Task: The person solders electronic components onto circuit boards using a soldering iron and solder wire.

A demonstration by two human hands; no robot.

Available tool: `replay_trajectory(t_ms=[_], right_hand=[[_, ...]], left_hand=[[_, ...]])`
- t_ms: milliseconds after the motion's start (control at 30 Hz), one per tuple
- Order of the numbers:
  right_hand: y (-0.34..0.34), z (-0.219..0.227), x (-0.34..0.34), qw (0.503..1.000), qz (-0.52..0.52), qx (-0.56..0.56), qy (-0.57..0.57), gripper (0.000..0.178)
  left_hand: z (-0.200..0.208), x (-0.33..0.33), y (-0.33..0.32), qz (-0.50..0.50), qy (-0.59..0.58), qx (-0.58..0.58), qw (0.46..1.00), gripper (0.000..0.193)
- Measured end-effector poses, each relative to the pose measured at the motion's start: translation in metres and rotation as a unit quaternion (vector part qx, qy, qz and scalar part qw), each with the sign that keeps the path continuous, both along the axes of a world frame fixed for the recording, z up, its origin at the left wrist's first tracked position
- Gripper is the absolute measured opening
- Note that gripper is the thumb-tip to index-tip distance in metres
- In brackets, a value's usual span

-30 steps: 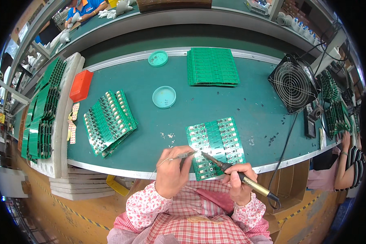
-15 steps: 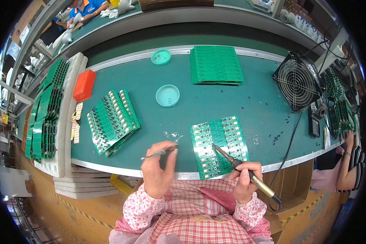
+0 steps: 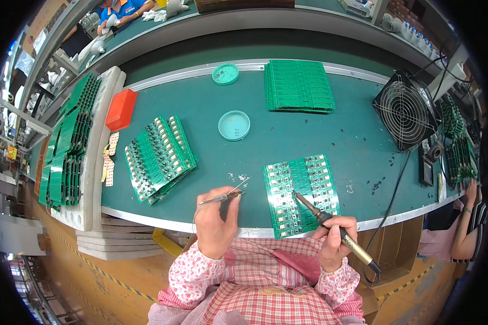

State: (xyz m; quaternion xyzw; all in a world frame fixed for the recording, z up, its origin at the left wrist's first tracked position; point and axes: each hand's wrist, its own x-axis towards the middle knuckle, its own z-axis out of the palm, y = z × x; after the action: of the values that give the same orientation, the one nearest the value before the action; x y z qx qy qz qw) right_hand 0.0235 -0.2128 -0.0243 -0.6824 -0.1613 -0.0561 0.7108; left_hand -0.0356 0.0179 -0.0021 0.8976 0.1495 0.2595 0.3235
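My right hand (image 3: 336, 238) is closed round a soldering iron (image 3: 346, 239) with a gold-coloured handle. Its tip points up and left, at or just over the left part of a green circuit board panel (image 3: 281, 203) set with rows of small parts. Left of the panel, my left hand (image 3: 216, 222) pinches what looks like solder wire (image 3: 241, 183) in a slim grey holder; the thin bright end sticks out past the fingertips, apart from the panel. Small pale scraps (image 3: 238, 177) lie on the table just beyond this hand.
Populated boards (image 3: 160, 160) are stacked at left, beside a red box (image 3: 121, 109) and a foam rack of boards (image 3: 65, 146). Two turquoise dishes (image 3: 234, 138) and bare green panels (image 3: 300, 86) sit farther back. At right stand a fan (image 3: 404, 111) and the iron's cable (image 3: 390, 203).
The view has shifted slightly, so the table appears farther right. The thin wire end in my left hand now shows pointing up and right. The iron's tip stays at the same part of the panel.
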Motion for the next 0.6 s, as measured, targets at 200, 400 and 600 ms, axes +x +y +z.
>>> replay_trajectory(t_ms=[200,400,600], right_hand=[[0.0007,0.0003,-0.0007,1.000,-0.007,-0.010,-0.003,0.024],[0.0000,-0.0004,-0.0007,1.000,-0.002,-0.008,0.001,0.023],[0.0002,0.0007,-0.0001,1.000,-0.008,-0.016,-0.005,0.023]], left_hand=[[-0.0006,0.0006,-0.0014,0.007,-0.013,0.016,1.000,0.012],[-0.0017,0.0004,-0.0025,0.008,-0.019,0.029,0.999,0.013],[-0.0016,0.0006,-0.0040,0.007,-0.020,0.050,0.999,0.014]])
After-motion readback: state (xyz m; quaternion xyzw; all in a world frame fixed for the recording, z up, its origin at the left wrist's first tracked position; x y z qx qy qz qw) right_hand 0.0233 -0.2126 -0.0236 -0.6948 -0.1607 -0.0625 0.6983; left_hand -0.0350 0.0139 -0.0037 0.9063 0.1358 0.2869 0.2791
